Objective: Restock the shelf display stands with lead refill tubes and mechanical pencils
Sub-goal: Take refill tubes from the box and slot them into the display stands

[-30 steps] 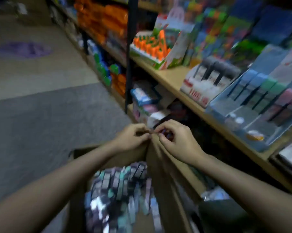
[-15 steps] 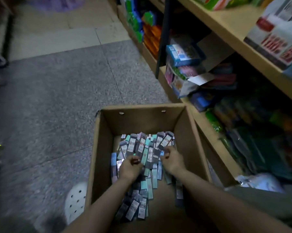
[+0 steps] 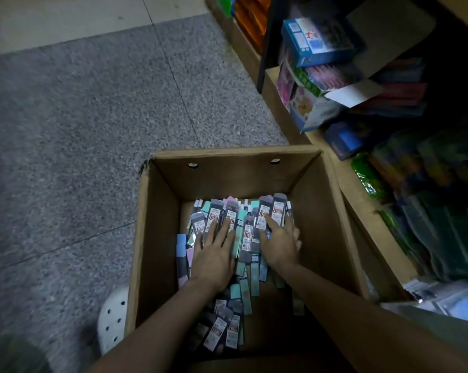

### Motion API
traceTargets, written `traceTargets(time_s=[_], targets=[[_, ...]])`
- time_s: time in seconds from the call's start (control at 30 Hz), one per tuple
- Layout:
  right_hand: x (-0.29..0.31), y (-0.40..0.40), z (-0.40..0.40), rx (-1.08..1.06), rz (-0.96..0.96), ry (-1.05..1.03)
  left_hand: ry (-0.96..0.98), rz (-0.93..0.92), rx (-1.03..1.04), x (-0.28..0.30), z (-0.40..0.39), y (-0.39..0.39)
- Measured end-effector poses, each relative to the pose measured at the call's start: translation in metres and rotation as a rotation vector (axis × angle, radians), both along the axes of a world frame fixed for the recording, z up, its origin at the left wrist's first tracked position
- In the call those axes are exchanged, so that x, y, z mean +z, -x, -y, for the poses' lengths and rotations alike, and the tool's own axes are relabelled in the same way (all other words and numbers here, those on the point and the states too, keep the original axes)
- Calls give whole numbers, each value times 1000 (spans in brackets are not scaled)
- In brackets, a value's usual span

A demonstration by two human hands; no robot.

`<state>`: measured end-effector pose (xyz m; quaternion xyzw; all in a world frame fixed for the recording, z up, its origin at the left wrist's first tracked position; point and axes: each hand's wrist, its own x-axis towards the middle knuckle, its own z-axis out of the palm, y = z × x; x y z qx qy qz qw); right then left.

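Lead refill tubes [image 3: 228, 232] fill the floor of the cardboard box [image 3: 157, 238], heaped toward its far wall. A second ago your hands met above the box rim; now both are down inside. Your left hand [image 3: 216, 254] lies flat on the heap, fingers straight, gripping nothing. Your right hand [image 3: 280, 244] spreads over packs near the right wall; whether it grasps any, I cannot tell. You're gathering stock; the shelf stands are out of view.

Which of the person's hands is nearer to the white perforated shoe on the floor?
Left. The left hand lies flat on the packets inside the cardboard box, on the side toward the white perforated shoe; the right hand lies farther off, toward the box's opposite wall.
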<state>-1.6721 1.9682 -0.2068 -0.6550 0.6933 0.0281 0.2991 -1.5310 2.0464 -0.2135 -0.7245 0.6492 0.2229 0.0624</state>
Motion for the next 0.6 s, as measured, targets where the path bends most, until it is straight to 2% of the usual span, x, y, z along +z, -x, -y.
traceTargets(time_s=[0.17,0.33,0.4,0.47,0.53,0.6], targets=[[-4,12,-10,-124,150,109,54,-76,72,8,-18,12],[8,12,-20,-338,425,168,336,-533,457,28,-25,20],[16,7,-33,-450,572,42,278,-768,683,37,-22,22],[22,-1,-52,-515,692,-98,121,-988,850,44,-18,25],[28,-7,-71,-502,771,-178,47,-1047,878,47,-19,28],[35,-9,-83,-450,823,-203,83,-1057,903,45,-22,30]])
